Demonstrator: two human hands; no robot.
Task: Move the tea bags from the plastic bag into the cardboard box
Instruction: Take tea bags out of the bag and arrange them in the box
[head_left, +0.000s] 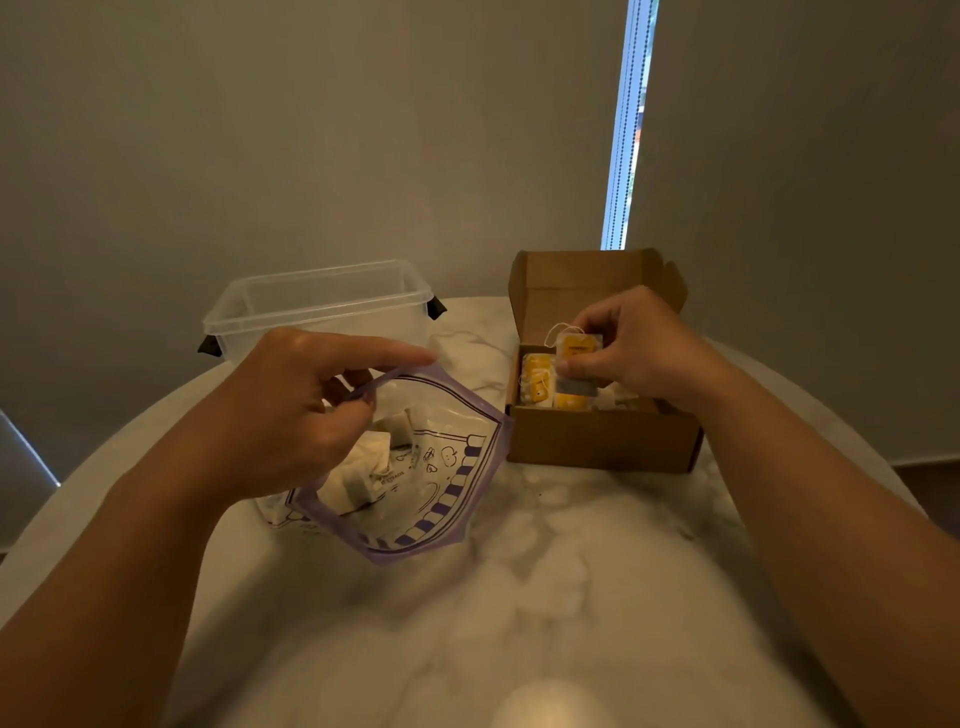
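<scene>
Pinching a tea bag (578, 358) between thumb and fingertips, the right hand (636, 348) hangs right over the open cardboard box (602, 441) at centre right of the frame, with white string looping off the bag's top. Inside the box, yellow-tagged tea bags (537, 382) lie packed together, and the held one sits just above them; whether it touches them, I can't tell. The box lid stands up at the back.

Over on the left, the left hand (306, 400) grips the purple zip rim of the plastic bag (447, 483). Thumb and curled fingers clamp the edge, and the index finger stretches out straight toward the right. The bag's mouth gapes wide toward the camera, and its lower part rests on the bench (571, 582). Pale tea bags (363, 467) are heaped in there, a good few of them.

Bag and box sit just beside each other with a narrow gap between. Behind the bag, left of centre, an open-topped clear plastic tub (322, 299) with dark clips stands on the white marbled bench. A bright window strip (628, 130) runs down the wall above the box.
</scene>
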